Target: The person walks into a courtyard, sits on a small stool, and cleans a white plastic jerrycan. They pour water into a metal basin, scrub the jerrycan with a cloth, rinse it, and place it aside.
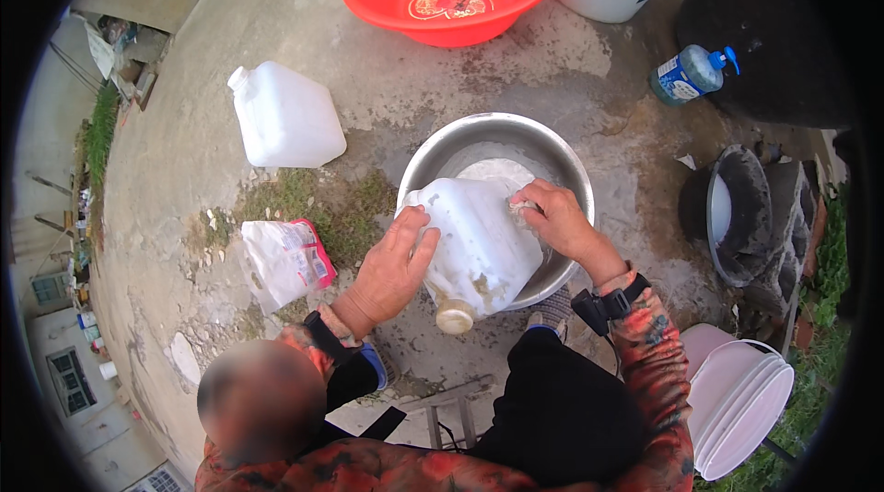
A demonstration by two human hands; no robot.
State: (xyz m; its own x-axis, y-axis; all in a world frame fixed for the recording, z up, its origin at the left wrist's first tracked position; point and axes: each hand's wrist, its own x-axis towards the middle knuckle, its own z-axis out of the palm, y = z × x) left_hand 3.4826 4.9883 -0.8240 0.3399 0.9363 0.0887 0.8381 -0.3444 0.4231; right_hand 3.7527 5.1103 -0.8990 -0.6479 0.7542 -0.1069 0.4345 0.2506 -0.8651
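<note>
Currently, the person bends over a metal basin [578, 160] on the concrete ground, with a translucent white jug [486, 239] lying tilted across it, partly inside the rim, its yellowish cap [455, 315] pointing down toward the person's feet. The left hand [390, 263] lies along the jug's left side with its fingers loosely spread, steadying it rather than gripping it. The right hand [560, 221] is on the upper right part, thumb and fingers pinching what seems to be a small pale wad [525, 205] against the plastic; it is too small and too covered to name surely. Behind the jug, the basin holds something whitish, possibly soapy water.

As for progress, the cleaning of this jug looks partway: much of the upper face appears pale, yet brownish smears show near the cap and darker specks dot the side, so those spots seem left to do. The underside is hidden. A second white jug [293, 119] stands apart on the left, looking fairly clean from here. A blue pump bottle [687, 77] is well beyond the basin, to the right, untouched.
</note>
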